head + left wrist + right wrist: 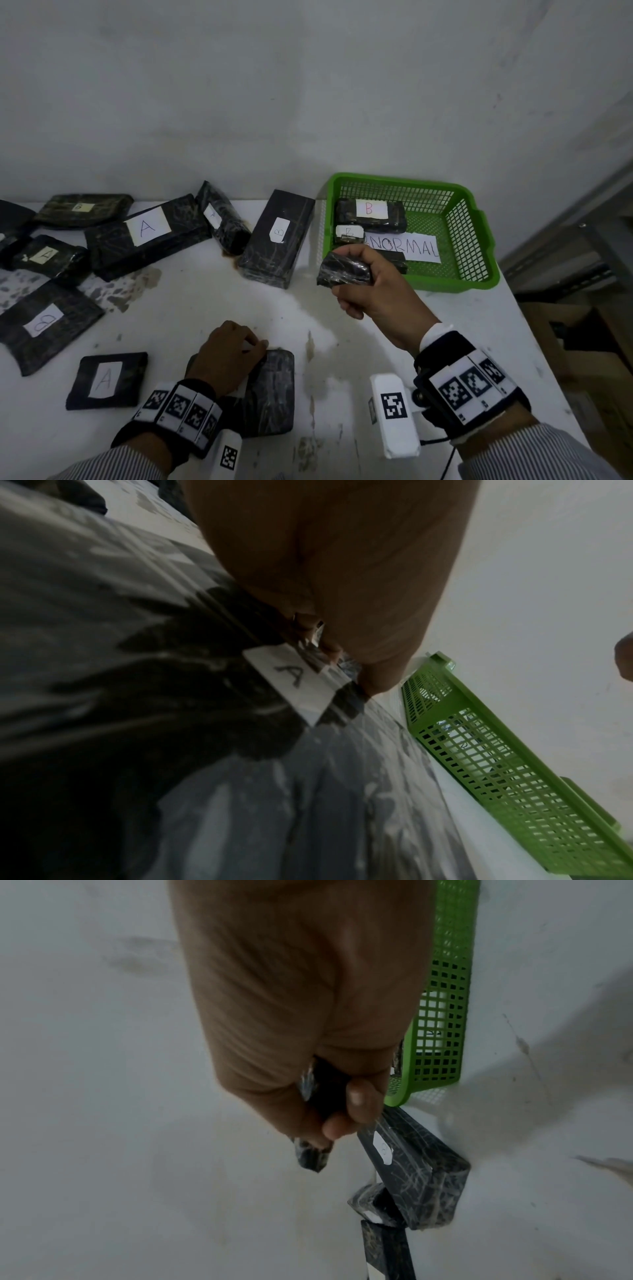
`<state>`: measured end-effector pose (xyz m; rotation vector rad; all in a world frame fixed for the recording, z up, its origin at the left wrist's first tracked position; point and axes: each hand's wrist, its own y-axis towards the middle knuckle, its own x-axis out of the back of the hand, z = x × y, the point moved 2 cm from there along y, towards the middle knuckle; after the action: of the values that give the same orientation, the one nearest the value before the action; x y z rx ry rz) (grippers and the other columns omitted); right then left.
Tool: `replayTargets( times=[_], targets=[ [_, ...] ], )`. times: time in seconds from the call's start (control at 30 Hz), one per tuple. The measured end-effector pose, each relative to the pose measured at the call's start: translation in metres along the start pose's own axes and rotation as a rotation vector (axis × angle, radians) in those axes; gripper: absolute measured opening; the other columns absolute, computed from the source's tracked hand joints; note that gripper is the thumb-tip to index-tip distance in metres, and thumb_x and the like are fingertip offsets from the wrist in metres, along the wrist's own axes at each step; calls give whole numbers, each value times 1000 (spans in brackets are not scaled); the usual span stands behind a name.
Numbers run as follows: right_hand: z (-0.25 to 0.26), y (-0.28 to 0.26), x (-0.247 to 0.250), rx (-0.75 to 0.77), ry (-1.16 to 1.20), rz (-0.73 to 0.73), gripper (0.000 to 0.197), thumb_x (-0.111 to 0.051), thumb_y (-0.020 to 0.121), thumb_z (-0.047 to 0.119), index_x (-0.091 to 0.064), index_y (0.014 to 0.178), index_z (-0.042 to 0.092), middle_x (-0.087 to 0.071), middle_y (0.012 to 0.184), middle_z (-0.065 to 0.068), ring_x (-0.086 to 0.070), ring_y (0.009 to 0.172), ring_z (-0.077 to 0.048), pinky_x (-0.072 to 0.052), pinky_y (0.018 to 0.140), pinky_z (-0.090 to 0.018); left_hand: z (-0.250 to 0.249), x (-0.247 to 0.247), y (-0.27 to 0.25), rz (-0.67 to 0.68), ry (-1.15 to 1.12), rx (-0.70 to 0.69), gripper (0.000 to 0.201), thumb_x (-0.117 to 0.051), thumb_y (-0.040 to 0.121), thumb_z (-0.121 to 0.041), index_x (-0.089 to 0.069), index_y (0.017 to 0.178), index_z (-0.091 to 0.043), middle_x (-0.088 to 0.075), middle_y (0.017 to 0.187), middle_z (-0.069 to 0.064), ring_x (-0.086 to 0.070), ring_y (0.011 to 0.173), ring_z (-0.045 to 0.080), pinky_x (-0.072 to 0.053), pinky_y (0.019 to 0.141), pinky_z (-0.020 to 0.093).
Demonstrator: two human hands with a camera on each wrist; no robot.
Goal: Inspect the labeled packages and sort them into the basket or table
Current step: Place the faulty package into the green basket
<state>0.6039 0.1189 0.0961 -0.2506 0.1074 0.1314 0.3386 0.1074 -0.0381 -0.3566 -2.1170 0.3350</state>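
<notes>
My right hand [356, 277] grips a small black wrapped package [339, 270] in the air, just left of the front-left corner of the green basket [455, 284]; its label is hidden. The right wrist view shows fingers curled round that package [310, 1156]. My left hand [236, 349] lies on a flat black package [274, 394] at the table's front. In the left wrist view its fingertips [329, 653] pinch the far edge by a white label marked A [294, 685]. The basket holds a package labelled B [370, 212], a smaller one [349, 233] and a paper reading NORMAL [407, 248].
Several black packages lie on the white table [191, 308]: one marked B [277, 240] beside the basket, a large A [147, 233], a flat A [106, 380] at front left, a B [44, 322] at left. The table's right edge runs past the basket.
</notes>
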Motion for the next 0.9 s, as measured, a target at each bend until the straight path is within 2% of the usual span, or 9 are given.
replayTargets(
  times=[0.13,0.3,0.47,0.57,0.63,0.73,0.8,0.87,0.9],
  targets=[
    [-2,2,0,-42,57,-8,22,-63,95,2,-62,115,12,-57,90,-17,-51,60,-19,-39,53,-29,0,-1,1,-2,23,0,17,-65,95,-43,-60,85,-29,-49,104,-1,-54,107,20,-45,97,35],
    [1,-1,-2,-35,-60,-15,21,-58,100,-4,-66,108,14,-63,92,-9,-54,61,-11,-50,59,-22,2,-3,2,-8,29,12,19,-64,95,-44,-62,88,-26,-49,104,-2,-54,108,20,-45,97,33],
    [0,-1,-6,-36,-63,-20,18,-65,98,3,-66,112,14,-68,85,-3,-55,60,-16,-45,54,-22,2,-3,1,-13,25,16,18,-64,95,-44,-59,84,-30,-50,104,-3,-54,107,20,-44,96,32],
    [-1,1,-5,-4,-87,-51,4,-64,100,5,-65,103,7,-66,80,-7,-55,58,-15,-44,52,-22,2,-3,0,-17,19,11,19,-65,95,-44,-58,81,-32,-50,104,-2,-54,106,20,-44,96,33],
    [-1,0,-5,20,-87,-48,3,-64,100,4,-64,101,7,-66,82,-11,-57,60,-17,-47,53,-27,2,-2,0,-15,24,9,19,-65,95,-44,-58,81,-32,-50,103,-3,-54,106,20,-44,95,32],
    [-2,1,-5,-10,17,-46,10,-63,99,2,-67,107,7,-69,95,-13,-66,74,-22,-61,64,-35,3,-2,1,-25,23,4,19,-65,95,-43,-58,81,-32,-50,101,-3,-55,105,20,-43,94,31],
    [-3,2,-6,-65,152,-46,13,-58,101,2,-66,107,11,-68,101,-12,-67,80,-22,-63,72,-38,2,-3,1,-31,17,6,19,-65,94,-43,-59,81,-31,-51,101,-3,-55,104,19,-44,93,31],
    [-2,2,-7,-103,275,-35,5,-62,100,11,-61,101,15,-67,96,-9,-65,77,-20,-59,70,-38,2,-2,1,-30,21,3,19,-65,95,-44,-60,82,-30,-51,102,-3,-54,104,18,-44,93,31],
    [-2,2,-7,-107,320,-33,8,-67,95,16,-59,97,16,-67,91,-7,-63,73,-20,-56,65,-38,2,-2,0,-32,22,1,19,-65,95,-44,-59,82,-30,-51,102,-3,-54,104,18,-44,93,31]
  ],
)
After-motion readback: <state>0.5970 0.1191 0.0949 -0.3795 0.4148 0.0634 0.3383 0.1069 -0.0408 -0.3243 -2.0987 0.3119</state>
